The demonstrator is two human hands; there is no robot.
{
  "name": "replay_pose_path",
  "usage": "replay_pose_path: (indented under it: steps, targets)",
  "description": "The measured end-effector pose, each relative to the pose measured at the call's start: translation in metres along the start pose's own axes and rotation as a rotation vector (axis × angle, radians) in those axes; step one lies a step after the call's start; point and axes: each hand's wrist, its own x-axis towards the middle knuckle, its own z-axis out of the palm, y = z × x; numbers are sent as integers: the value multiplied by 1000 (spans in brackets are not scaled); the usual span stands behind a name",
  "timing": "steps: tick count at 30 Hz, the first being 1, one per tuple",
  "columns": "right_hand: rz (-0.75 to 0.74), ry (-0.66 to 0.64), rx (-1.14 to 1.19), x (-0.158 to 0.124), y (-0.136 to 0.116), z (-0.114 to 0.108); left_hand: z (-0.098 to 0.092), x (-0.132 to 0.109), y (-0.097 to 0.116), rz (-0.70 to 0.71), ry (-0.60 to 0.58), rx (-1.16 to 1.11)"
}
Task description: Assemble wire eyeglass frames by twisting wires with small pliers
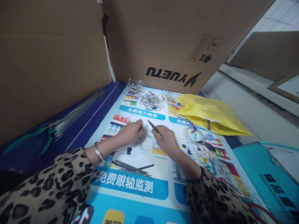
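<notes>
My left hand (134,131), with a silver bangle at the wrist, is closed with its fingertips turned away; whatever it pinches is too small to make out. Held in my right hand (167,140) is a slim dark pointed tool (153,126) with a yellow patch, tip up and to the left; its exact kind does not show. Between and below the hands lies a thin, pale round loop (146,143). Closer to me rests a small bundle of dark thin sticks or wires (133,168). A clear tape roll (185,135) with coloured strands lies right of my right hand.
Cardboard walls (163,40) close off the back and left. Thin straight wires (77,112) and teal-handled pliers (49,138) lie left. Tangled wire (150,98) sits at the back, another tangle (215,166) at right. A yellow bag (210,112) and teal bag (263,165) flank the printed sheet (161,189).
</notes>
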Motion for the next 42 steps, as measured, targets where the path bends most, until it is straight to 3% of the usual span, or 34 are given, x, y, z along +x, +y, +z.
replay_pose_path:
  steps: [12, 19, 27, 35, 39, 42]
  targets:
    - [7, -57, -46, 0, -3, 0, 0, -1, -6, 36, -28, 75]
    - [48, -93, -101, 2, -6, 0, -5, -1, -8, 59, 21, -16]
    - [59, -103, -139, 3, -9, 0, -2, 0, -3, 156, -31, -243]
    - [65, -115, -140, 2, -10, 0, 5, 1, 0, 92, 21, -302]
    - [68, -100, -97, 0, -9, -10, 3, 0, 1, 77, 16, -332]
    - [42, -140, -192, -4, -9, -29, 2, -1, 0, 55, -1, -406]
